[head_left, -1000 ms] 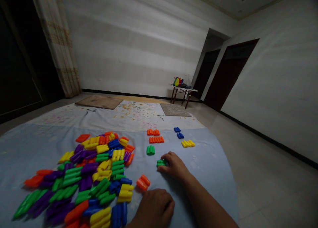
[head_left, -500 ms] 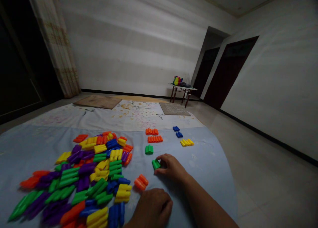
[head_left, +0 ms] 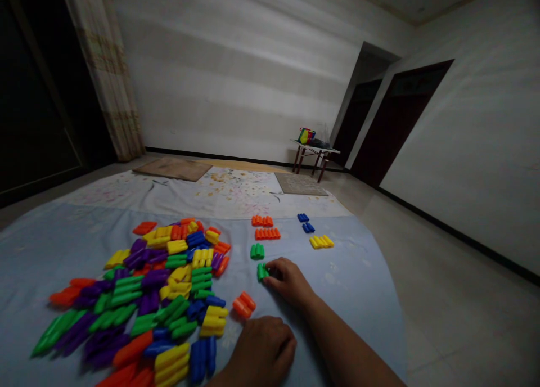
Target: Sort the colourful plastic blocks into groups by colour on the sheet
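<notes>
My right hand [head_left: 291,283] pinches a green ribbed plastic block [head_left: 262,273] between thumb and fingers, low on the blue cloth. Just beyond it lies a second green block [head_left: 257,251], a small gap apart. My left hand [head_left: 265,347] rests on the cloth as a loose fist, back of the hand up, with nothing visible in it. Right in front of its knuckles sits an orange block [head_left: 243,305]. To the left spreads a heap of blocks in green, purple, yellow, blue and orange, with a yellow block [head_left: 214,321] near my left wrist.
Two rows of orange blocks [head_left: 267,234] lie farther back, with blue blocks [head_left: 308,228] and a yellow row [head_left: 322,242] to their right. The round table's cloth [head_left: 358,280] curves off at the right. Two flat boards [head_left: 301,184] lie at its far edge.
My right hand has shifted the green block slightly away from me, closer to the other green block, and turned it more upright. My left hand stays in place. The view has swung slightly.
</notes>
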{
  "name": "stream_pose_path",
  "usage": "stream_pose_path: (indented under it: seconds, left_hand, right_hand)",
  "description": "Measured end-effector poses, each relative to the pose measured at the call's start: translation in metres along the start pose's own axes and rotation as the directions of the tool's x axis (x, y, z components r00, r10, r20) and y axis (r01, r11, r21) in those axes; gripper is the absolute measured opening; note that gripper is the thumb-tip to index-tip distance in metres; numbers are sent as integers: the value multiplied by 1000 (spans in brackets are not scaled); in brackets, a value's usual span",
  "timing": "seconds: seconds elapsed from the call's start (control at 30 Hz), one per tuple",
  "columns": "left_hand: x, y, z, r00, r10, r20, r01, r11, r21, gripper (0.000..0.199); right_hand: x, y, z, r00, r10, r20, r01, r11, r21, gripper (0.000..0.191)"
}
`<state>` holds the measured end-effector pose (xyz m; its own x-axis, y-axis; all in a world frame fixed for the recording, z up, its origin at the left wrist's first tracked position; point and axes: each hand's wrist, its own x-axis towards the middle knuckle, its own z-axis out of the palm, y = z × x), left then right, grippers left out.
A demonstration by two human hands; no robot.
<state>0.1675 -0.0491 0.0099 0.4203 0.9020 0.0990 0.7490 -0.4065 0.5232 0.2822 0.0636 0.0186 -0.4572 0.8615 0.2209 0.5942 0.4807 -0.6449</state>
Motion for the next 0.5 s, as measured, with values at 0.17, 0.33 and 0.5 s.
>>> stream_pose_path:
  seconds: [0.17,0.33,0.5]
  left_hand:
    - [0,0,0,1000,5,-1,-5,1000,-8,17]
    - [0,1,0,1000,0,-2,0,1000,-10,17]
    - [-1,0,1,1000,8,-2,-8,1000,-4,18]
  right_hand:
    - [-2,3,1,1000,-8,10,8,1000,9,26]
    - [-2,6,2,1000,-23,9,23,1000,18,26]
    - [-1,7,2,1000,-20,20,19,999,27,24]
